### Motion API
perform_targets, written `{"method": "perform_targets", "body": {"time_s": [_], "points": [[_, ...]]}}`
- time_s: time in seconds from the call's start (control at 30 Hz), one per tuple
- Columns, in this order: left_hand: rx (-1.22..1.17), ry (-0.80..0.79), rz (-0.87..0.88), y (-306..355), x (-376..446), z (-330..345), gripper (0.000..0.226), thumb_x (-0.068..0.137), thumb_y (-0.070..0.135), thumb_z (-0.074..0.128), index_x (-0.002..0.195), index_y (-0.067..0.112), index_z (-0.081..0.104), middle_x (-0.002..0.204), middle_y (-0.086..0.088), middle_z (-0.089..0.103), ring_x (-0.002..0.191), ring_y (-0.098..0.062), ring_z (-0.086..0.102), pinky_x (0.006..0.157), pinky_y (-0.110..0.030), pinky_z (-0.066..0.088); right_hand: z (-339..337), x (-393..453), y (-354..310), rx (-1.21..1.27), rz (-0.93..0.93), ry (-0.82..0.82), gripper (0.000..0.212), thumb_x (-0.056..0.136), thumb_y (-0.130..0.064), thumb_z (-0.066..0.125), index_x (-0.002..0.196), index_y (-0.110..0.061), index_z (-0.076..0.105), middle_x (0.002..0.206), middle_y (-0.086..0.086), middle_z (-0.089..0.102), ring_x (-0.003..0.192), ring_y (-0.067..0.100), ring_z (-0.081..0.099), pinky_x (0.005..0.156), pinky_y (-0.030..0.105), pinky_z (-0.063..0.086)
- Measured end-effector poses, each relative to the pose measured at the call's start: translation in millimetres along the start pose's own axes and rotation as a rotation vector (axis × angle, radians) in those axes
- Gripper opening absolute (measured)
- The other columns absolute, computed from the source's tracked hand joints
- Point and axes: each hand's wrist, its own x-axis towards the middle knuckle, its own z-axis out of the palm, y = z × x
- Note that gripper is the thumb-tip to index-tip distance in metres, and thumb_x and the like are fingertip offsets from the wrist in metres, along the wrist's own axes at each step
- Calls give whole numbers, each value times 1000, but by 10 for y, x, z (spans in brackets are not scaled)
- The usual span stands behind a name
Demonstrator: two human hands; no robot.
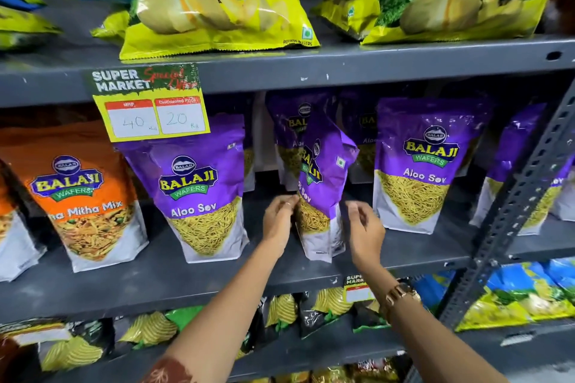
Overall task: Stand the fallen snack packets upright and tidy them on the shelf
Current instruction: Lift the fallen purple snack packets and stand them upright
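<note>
On the grey middle shelf (155,277) a purple Aloo Sev packet (323,171) stands upright but turned edge-on, its top leaning slightly left. My left hand (278,221) pinches the packet's left edge at its lower half. My right hand (365,227) hovers just right of the packet with fingers apart, and a small gap shows between them. Two more purple Aloo Sev packets stand facing front, one to the left (199,193) and one to the right (417,171). Further purple packets (292,121) stand behind in the back row, partly hidden.
An orange Mitha Mix packet (84,196) stands at the left. Another purple packet (513,165) sits behind the slotted upright post (522,196). A yellow price tag (149,109) hangs from the upper shelf edge. Yellow chip bags (217,3) lie above, black-green bags (311,311) below.
</note>
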Motion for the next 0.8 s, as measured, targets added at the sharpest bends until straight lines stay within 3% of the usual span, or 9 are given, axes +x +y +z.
{"method": "perform_targets", "body": {"time_s": [0.1,0.17,0.23,0.3,0.4,0.47,0.57,0.67,0.8], "points": [[-105,-123,-138,93,84,104,29,91,28,44,117,19,54,102,3,56,98,-14,48,80,-29,38,-84,-243,27,-41,-226,-125,15,82,-42,47,91,-33,54,87,0,60,78,2,55,71,23,43],[-151,-221,-188,91,114,131,39,92,34,40,124,15,51,113,-1,59,104,-16,53,80,-27,43,-100,-313,39,-158,-341,-276,27,80,-44,50,102,-30,49,94,-1,55,83,8,52,74,18,40],[-167,-158,-166,48,119,121,38,91,31,46,120,9,55,119,-10,61,108,-23,57,88,-31,46,-101,-229,53,-231,-380,-323,34,79,-41,52,107,-22,48,96,-4,53,87,9,49,75,19,38],[-76,16,-62,-18,77,86,33,87,27,56,111,5,59,109,-15,67,100,-24,60,93,-29,45,-121,-78,66,-196,-294,-308,29,79,-25,52,106,-13,53,90,-2,55,83,13,50,76,30,39],[93,254,132,-144,-124,79,30,81,30,64,98,5,62,73,-4,62,69,-15,55,73,-29,45,-178,179,148,-171,-62,-356,17,84,-9,50,100,-10,56,87,3,61,82,20,53,74,31,38],[195,309,237,-235,-202,131,40,76,35,65,102,5,59,88,-15,62,81,-28,56,79,-39,44,-155,256,228,-191,24,-338,21,88,-10,50,109,-10,55,101,4,62,94,18,55,80,26,37],[230,268,238,-282,-144,158,59,76,32,69,121,1,45,125,-21,48,113,-31,47,93,-33,35,-82,190,284,-1,169,-275,21,90,-11,51,111,-8,54,104,5,62,99,20,56,83,16,38],[127,99,140,-394,-87,77,78,74,44,68,134,10,34,138,-12,45,125,-26,45,106,-37,35,-56,89,349,127,188,-317,11,89,-17,54,100,-16,56,94,-8,64,90,11,57,70,2,41],[134,-42,131,-556,-93,-26,81,62,54,71,129,20,44,126,-1,58,118,-16,54,101,-34,43,-7,101,362,251,217,-399,17,90,-15,51,107,-16,52,104,1,63,99,15,58,90,22,44]]}}
